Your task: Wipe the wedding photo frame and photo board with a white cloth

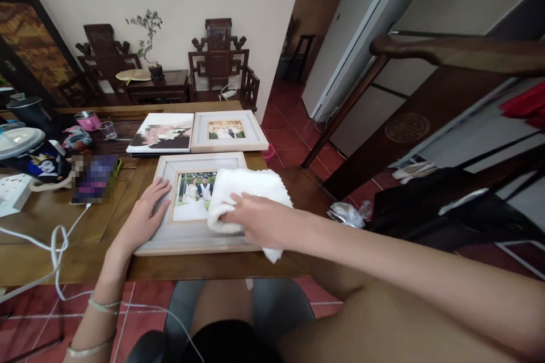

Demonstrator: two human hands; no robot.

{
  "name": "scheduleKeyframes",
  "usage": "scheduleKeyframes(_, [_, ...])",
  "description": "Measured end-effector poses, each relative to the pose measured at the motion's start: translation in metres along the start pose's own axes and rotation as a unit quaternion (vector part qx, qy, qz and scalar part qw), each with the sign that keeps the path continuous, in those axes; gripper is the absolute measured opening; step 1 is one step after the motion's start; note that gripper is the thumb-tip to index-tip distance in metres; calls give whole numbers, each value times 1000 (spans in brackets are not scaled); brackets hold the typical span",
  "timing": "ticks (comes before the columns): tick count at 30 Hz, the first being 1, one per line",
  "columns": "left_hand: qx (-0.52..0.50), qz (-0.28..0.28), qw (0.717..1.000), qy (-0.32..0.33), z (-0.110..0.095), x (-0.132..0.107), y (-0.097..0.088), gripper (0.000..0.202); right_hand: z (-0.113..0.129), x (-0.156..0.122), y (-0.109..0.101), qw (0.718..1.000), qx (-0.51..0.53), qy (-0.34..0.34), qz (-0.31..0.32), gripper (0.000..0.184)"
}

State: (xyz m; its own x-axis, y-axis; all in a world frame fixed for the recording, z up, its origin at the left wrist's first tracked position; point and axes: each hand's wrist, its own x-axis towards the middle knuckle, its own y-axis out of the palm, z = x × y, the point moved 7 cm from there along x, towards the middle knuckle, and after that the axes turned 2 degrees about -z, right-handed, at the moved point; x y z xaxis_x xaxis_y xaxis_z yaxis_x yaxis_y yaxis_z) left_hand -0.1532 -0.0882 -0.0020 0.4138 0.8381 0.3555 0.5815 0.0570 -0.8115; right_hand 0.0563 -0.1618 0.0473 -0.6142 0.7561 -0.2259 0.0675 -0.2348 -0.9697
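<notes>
On the bench (108, 224) lies a framed wedding photograph (193, 201); the right hand (258, 218) (grip closed around a white towel (255, 186)) works at its three o'clock, the left hand (146, 214), grip wide, at nine.

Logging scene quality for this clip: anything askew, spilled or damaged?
No spill or breakage visible. One untidy spot: the white cable loops over itself on the wooden table and droops past its near edge, where it could snag. The picture frame under the left hand looks intact where uncovered.
</notes>
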Motion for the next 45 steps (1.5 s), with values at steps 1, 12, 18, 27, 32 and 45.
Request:
scheduleKeyframes(1, [-3, 0, 1000, -1, 0, -1, -1, 50, -8, 9, -1, 999, -25, -4, -24, 56])
scheduleKeyframes(12, [-28, -16, 999, -5, 4, -1, -2, 44, -19, 44, 5, 997, -43, 56, -35, 65])
scheduleKeyframes(18, [-38, -29, 999, -1, 5, 1, -3, 41, 35, 9, 15, 997, 67, -20, 41, 59])
scheduleKeyframes(27, [-36, 12, 998, -43, 8, 8, -3, 43, -59, 42, 1, 980, 67, 55, -181, 70])
scheduleKeyframes(32, [-30, 16, 998, -53, 6, 11, -4, 43, -77, 49, 6, 984, 55, 47, -160, 65])
scheduleKeyframes(45, [-31, -18, 997, -67, -13, 5, -11, 43, -12, -16, 14, 992, 73, -102, -18, 49])
